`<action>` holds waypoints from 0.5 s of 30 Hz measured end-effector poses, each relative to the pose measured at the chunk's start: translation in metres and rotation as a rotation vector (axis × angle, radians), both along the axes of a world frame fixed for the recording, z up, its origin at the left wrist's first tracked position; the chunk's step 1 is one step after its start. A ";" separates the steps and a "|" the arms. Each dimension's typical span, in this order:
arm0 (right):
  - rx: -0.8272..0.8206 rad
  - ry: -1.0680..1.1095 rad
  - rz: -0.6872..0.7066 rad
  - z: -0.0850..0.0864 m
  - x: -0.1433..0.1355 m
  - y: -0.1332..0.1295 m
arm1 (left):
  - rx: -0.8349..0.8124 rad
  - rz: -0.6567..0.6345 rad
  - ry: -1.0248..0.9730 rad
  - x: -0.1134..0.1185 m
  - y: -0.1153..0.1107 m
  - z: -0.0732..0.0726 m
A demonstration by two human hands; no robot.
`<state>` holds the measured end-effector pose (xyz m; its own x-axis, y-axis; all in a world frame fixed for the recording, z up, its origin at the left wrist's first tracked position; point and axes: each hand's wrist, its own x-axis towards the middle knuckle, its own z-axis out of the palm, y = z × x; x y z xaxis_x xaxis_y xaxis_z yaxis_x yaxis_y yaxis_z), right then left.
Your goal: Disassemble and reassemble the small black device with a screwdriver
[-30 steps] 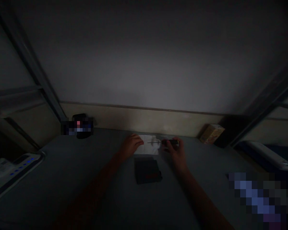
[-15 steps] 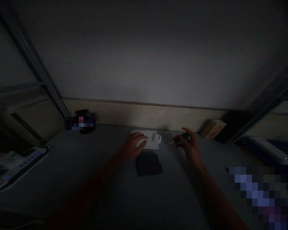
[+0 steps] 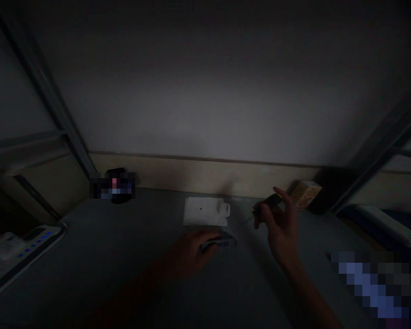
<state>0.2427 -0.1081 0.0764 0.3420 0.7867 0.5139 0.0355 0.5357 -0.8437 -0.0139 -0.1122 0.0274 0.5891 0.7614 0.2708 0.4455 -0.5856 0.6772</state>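
Observation:
My left hand (image 3: pixel 193 251) is closed around a flat, dark, boxy device (image 3: pixel 228 241), tilted up so that its slotted edge faces me. The hand covers much of the device. In my right hand (image 3: pixel 280 230) is a screwdriver (image 3: pixel 270 201) with a dark handle, its thin shaft pointing down and left toward the device but apart from it. Beyond the left hand lies a white sheet (image 3: pixel 195 214) with a tiny dark speck (image 3: pixel 201 209) on it. A white slotted tab (image 3: pixel 223 209) sits at the sheet's right end.
A small carton (image 3: pixel 306 194) stands at the back right before a dark object. At the left is a power strip (image 3: pixel 37 249) with blue lights. A dark, partly blurred item (image 3: pixel 121 198) lies at the back left. A pale wall (image 3: pixel 205 114) rises behind the grey table (image 3: pixel 123 242).
My left hand has come off the white sheet, moved nearer me, and taken hold of the dark device, tipping it up. My right hand has shifted slightly right with the screwdriver.

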 end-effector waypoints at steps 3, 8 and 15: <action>0.045 -0.025 0.028 0.011 -0.012 0.003 | -0.080 0.097 -0.095 0.011 0.015 0.004; 0.004 -0.103 0.225 0.017 -0.031 0.023 | -0.083 0.187 -0.173 0.016 0.037 -0.002; -0.001 -0.059 0.088 0.001 -0.023 0.024 | -0.157 0.194 -0.332 0.018 0.030 -0.016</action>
